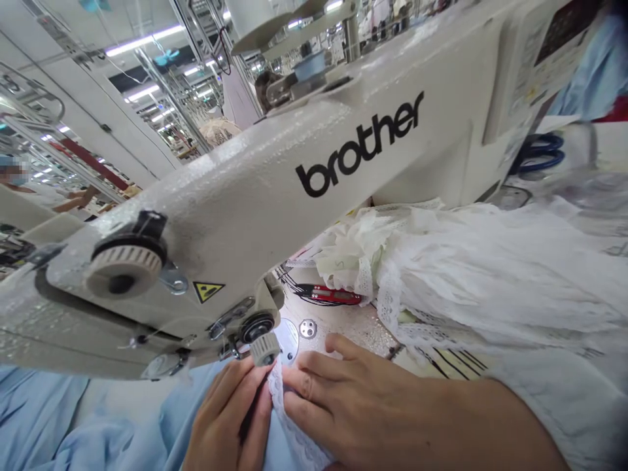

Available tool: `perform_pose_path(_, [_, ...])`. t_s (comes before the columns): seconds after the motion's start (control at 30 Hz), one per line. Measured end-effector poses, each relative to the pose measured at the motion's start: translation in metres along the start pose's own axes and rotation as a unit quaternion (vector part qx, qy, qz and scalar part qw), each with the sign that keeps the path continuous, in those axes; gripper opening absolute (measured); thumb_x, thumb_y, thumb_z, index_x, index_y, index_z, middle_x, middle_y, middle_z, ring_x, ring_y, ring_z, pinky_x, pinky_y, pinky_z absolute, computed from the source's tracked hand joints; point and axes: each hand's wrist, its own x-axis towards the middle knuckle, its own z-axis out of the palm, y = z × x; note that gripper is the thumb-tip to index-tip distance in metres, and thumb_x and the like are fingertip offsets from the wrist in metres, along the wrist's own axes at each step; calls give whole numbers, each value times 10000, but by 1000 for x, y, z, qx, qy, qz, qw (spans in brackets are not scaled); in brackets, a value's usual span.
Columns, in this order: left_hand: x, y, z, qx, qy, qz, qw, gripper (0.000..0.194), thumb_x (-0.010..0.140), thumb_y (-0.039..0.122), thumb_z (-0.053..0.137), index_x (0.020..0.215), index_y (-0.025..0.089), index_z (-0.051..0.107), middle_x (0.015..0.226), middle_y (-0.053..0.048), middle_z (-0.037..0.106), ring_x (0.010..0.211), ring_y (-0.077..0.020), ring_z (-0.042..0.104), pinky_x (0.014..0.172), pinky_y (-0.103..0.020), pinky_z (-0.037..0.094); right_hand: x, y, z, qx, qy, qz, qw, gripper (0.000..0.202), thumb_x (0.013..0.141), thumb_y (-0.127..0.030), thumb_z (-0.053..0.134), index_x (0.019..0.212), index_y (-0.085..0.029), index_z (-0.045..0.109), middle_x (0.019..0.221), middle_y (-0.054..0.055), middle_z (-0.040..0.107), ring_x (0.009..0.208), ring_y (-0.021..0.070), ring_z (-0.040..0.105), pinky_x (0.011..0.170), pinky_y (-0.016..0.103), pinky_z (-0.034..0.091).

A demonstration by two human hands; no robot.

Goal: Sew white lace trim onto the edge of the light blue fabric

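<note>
Right in close at the sewing machine (pixel 245 183), and here's the light blue cloth (pixel 167 415), lying under the machine's head and spilling in loose folds to the lower left. Along its edge comes the white lace (pixel 290 422), running down between the two hands from just below a small ribbed knob (pixel 265 348). The left hand (pixel 230 412) has its fingers drawn close together, thumb and fingertips pinching the cloth right beside the lace. Over on the other side, the right hand (pixel 343 392) lies palm down, fingers slightly spread, fingertips touching the lace edge; whether its thumb pinches from beneath, I cannot tell. The needle itself is hidden from here. Beyond the right hand, red snips (pixel 336 294) lie on the tabletop (pixel 366 327), just beside a big heap of white lace-trimmed fabric (pixel 481 261) that fills the right side. Up behind it sits a blue coil (pixel 542 154), and away at far left, a person (pixel 44 193) shows under the rows of ceiling lights (pixel 144 40).
</note>
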Motion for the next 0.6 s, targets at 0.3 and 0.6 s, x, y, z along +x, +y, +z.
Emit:
perform_pose_path(0.3, [6, 0, -6, 13, 9, 21, 1000, 266, 922, 223, 503, 1172, 167, 577, 1157, -96, 661, 1090, -152, 638, 996, -229, 489, 1, 0, -1, 6, -12, 4, 1000, 503, 918, -485, 601, 1221, -89, 537, 1286, 122, 577, 1110, 254, 529, 938, 404, 398])
perform_pose_path(0.6, [-7, 31, -3, -35, 56, -160, 985, 238, 962, 213, 446, 1132, 264, 605, 1122, 44, 695, 1051, -50, 635, 1011, -113, 409, -2, 0, -1, -4, 5, -32, 999, 283, 1015, -335, 433, 1132, -115, 567, 1197, 112, 614, 1014, 227, 549, 881, 382, 387])
